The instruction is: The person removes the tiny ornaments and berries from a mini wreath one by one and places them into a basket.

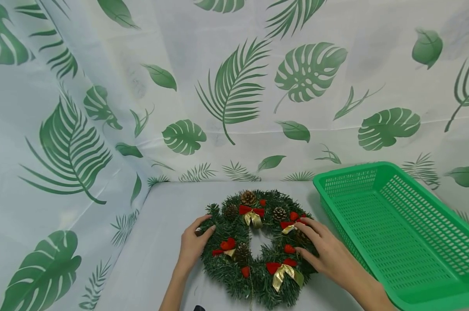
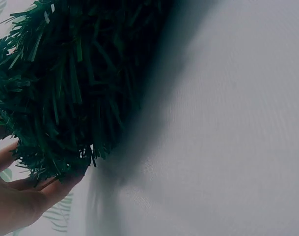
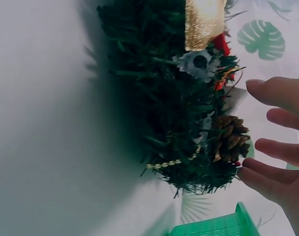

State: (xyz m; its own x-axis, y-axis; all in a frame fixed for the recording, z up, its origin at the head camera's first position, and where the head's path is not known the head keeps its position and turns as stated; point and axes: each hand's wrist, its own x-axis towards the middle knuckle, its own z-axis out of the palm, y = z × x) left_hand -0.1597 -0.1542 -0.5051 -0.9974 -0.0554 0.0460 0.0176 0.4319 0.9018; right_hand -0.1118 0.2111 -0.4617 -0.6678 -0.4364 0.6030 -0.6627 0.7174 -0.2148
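Observation:
A green Christmas wreath [image 1: 234,278] lies on the white surface, trimmed with red bows with gold tails, red berries and pine cones [image 1: 279,214]. My left hand [image 1: 191,246] grips its outer left edge, thumb above the greenery. In the left wrist view the fingers [image 2: 61,189] go partly behind the wreath [image 2: 66,93]. Over the right side, my right hand [image 1: 329,252] has its fingers spread, close to a red bow and a berry [image 1: 289,249]. The right wrist view shows these loose fingers [image 3: 279,150] beside a pine cone [image 3: 230,137], holding nothing.
A green plastic basket [image 1: 356,233] with slotted sides stands to the right, close to the right forearm. Leaf-printed white cloth [image 1: 234,164] rises behind and at the left. A small black object [image 1: 199,308] shows at the bottom edge.

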